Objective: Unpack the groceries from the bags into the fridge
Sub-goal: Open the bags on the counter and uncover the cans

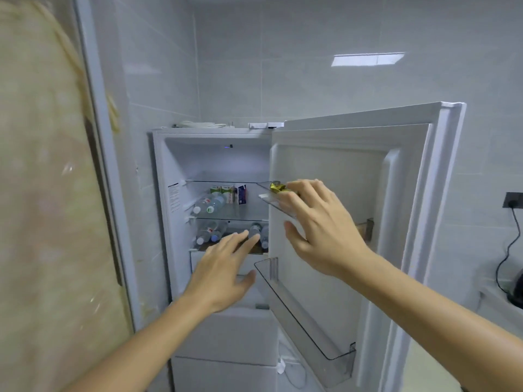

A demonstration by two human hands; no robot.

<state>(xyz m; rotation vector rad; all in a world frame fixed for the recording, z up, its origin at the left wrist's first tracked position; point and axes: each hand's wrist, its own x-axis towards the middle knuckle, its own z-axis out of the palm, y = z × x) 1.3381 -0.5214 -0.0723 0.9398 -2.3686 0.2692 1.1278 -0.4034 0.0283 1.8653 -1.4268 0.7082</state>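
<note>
A: What's around the fridge (215, 154)?

B: Tiled wall behind, a blurred curtain (42, 193) at left, a black cable (508, 250) from a wall socket at right. The open door (368, 193) stands beside the shelves.

A: What's inside?

B: Small cartons (227, 192) and lying water bottles (209, 205) on the middle shelf, more bottles (210, 233) below. Labels are too blurred to read.

A: And the hands?

B: The right hand (319, 222) reaches over the upper door bin (271, 200), fingers spread beside a gold packet (277, 187) lying in it; I cannot tell whether it grips. The left hand (223, 273) hangs released, fingers straight, before the lower shelf.
</note>
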